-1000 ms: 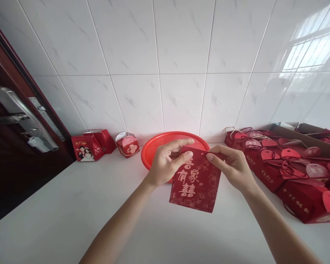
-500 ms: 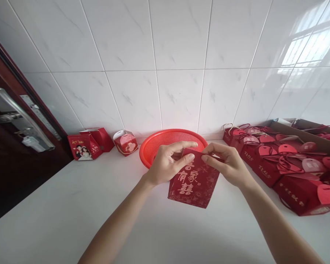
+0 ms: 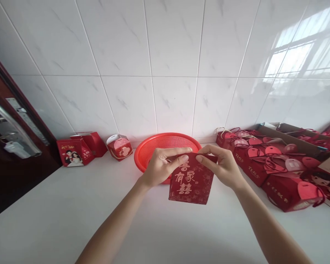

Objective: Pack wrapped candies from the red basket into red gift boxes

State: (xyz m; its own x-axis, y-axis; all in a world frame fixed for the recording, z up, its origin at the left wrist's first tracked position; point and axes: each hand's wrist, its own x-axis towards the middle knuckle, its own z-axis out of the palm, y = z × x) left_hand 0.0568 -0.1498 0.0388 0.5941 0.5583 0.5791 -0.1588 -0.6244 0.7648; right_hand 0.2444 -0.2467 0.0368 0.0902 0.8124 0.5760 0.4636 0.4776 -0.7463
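Note:
Between my hands hangs a dark red gift box [image 3: 192,183] with gold Chinese characters and a pale floral pattern on its front. My left hand [image 3: 162,167] pinches its top edge at the left, thumb on the front face. My right hand [image 3: 220,165] pinches the same edge a little to the right, thumb also in front. The fingers behind the box are partly hidden. Right behind my hands stands a red plastic basket [image 3: 143,150] with a mesh wall, partly covered by them.
At the back left stand a red box with a printed couple [image 3: 74,152], another red box [image 3: 95,145] and a small box with a rounded flap [image 3: 120,147]. Several red gift boxes [image 3: 280,192] with cords crowd the right, near an open carton [image 3: 283,137]. A tiled wall [image 3: 176,102] closes the back.
The box has turned from a tilt to hang nearly straight, and its top edge looks flatter and more closed. My right hand has shifted slightly left. The view has swung a little right.

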